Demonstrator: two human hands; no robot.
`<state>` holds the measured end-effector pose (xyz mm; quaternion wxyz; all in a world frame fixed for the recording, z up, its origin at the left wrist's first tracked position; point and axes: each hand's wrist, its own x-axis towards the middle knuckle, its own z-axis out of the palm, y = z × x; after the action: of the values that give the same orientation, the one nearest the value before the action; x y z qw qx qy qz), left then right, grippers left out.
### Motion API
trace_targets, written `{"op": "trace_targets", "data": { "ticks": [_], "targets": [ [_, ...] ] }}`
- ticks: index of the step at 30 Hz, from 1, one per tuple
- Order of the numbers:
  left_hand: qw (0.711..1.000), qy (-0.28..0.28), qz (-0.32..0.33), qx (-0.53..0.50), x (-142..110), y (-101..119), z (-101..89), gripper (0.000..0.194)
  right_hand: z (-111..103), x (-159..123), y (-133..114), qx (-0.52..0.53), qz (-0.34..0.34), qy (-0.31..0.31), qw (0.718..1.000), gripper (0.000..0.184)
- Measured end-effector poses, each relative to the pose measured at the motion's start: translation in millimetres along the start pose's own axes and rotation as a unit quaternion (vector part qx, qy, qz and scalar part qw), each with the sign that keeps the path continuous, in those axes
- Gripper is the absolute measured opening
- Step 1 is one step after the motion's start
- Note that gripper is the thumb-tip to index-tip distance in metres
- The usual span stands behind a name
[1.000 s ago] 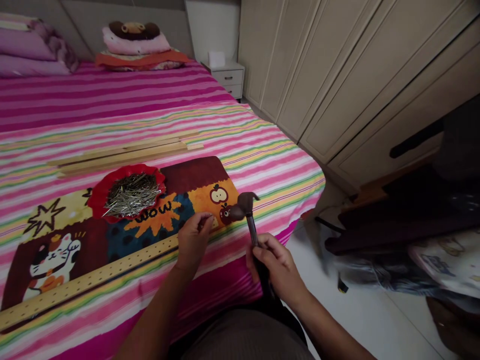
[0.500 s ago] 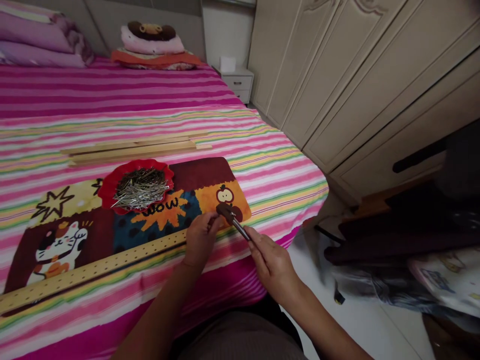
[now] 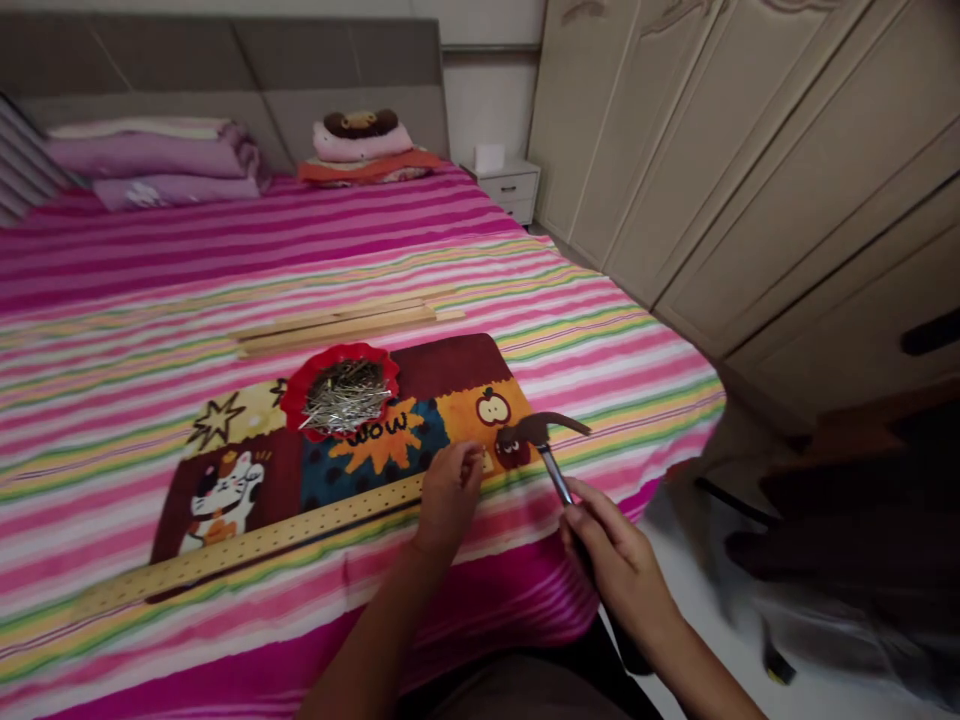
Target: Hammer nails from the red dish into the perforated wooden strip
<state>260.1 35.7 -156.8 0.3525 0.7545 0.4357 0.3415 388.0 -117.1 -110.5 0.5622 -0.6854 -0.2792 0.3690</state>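
My right hand (image 3: 619,560) is wrapped round the handle of a claw hammer (image 3: 553,460). Its dark head is up, with the claw to the right, apart from my left hand. My left hand (image 3: 450,500) rests at the right end of a long pale wooden strip (image 3: 322,528) dotted with small holes. Its fingertips are pinched together; what they hold, if anything, is too small to make out. Under the strip lies a patterned mat (image 3: 450,360) with a cat and apples. A red scalloped bowl (image 3: 300,385) on the mat is full of loose nails (image 3: 349,398).
Several thin wooden strips (image 3: 345,325) lie beyond the bowl on the striped bedspread (image 3: 585,340). Folded bedding (image 3: 165,165) and a stack of pillows (image 3: 364,145) sit by the headboard. A nightstand (image 3: 510,190) and a wardrobe (image 3: 675,140) stand at the right.
The hammer head has lifted away from my left fingers and turned, moving right with my right hand. My left hand stays at the strip's end. The view has shifted left and up.
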Motion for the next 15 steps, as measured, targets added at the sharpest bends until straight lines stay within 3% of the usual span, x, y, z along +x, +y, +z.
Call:
{"op": "trace_targets", "data": {
  "ticks": [3, 8, 11, 15],
  "targets": [
    [0.999, 0.039, -0.004, 0.016, 7.2, -6.2, -23.4, 0.019, -2.4, -2.1, 7.8, 0.073, 0.076, 0.037, 0.994, 0.049],
    [0.974, 0.148, -0.067, 0.158, 41.7, -18.3, -84.1, 0.021, -10.4, -3.3, 15.8, 0.095, 0.115, 0.068, 0.986, 0.054],
    [0.952, 0.155, -0.069, 0.253, 67.6, -26.5, -108.2, 0.023, -12.4, -3.6, 16.9, 0.114, 0.121, 0.073, 0.983, 0.055],
    [0.926, 0.124, -0.121, 0.335, 92.9, -33.3, -116.7, 0.023, -12.0, -4.9, 17.2, 0.119, 0.131, 0.076, 0.981, 0.055]
  ]
}}
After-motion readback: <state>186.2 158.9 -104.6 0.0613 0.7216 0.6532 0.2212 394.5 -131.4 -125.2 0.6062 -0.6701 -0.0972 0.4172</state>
